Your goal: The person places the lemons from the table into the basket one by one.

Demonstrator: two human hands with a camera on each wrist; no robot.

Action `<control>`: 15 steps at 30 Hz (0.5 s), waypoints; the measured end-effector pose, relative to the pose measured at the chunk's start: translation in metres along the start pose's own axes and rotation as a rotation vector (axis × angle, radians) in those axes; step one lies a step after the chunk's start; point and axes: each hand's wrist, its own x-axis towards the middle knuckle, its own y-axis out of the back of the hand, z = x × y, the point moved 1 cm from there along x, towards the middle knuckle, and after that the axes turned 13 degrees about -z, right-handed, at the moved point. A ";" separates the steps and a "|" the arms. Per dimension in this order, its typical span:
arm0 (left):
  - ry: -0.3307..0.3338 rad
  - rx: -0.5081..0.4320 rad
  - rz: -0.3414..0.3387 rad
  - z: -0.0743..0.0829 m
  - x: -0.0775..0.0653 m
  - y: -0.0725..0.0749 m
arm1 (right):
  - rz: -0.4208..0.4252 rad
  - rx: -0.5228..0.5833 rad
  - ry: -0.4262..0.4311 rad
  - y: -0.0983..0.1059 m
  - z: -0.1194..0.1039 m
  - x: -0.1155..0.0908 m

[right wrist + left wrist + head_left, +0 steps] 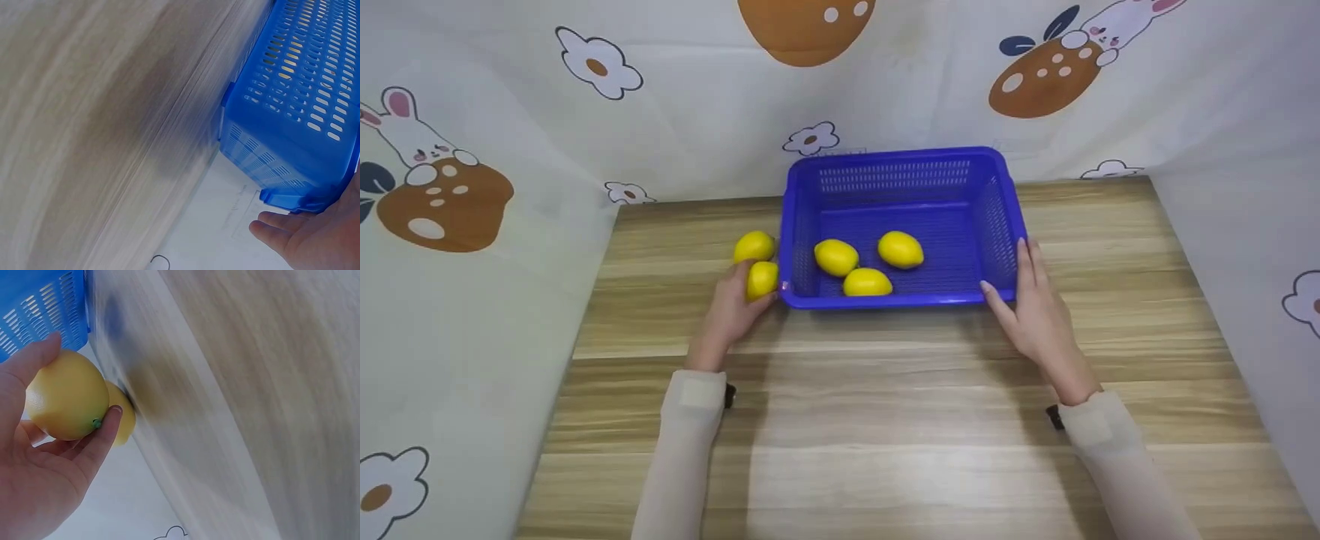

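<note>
Left hand point(730, 305) grasps a lemon point(763, 279) beside the blue basket point(934, 299), toward the desk's point(870, 420) far edge; right hand point(1041, 322), straight-fingered, touches the basket. I judge this loading; next calls for lifting clear and in.
</note>
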 end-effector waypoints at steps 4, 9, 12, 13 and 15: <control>0.013 0.013 -0.010 0.002 -0.003 0.004 | 0.005 -0.001 0.004 0.000 0.000 0.000; 0.038 0.023 -0.028 0.007 -0.007 0.010 | 0.004 0.000 0.004 -0.001 0.000 0.000; 0.039 0.029 -0.033 0.009 -0.009 0.013 | 0.005 0.001 0.002 -0.001 0.001 0.000; 0.035 0.035 -0.032 0.010 -0.010 0.014 | 0.006 0.000 0.001 -0.001 0.001 0.000; 0.025 0.042 -0.023 0.010 -0.012 0.015 | 0.010 -0.003 0.002 -0.001 0.001 0.000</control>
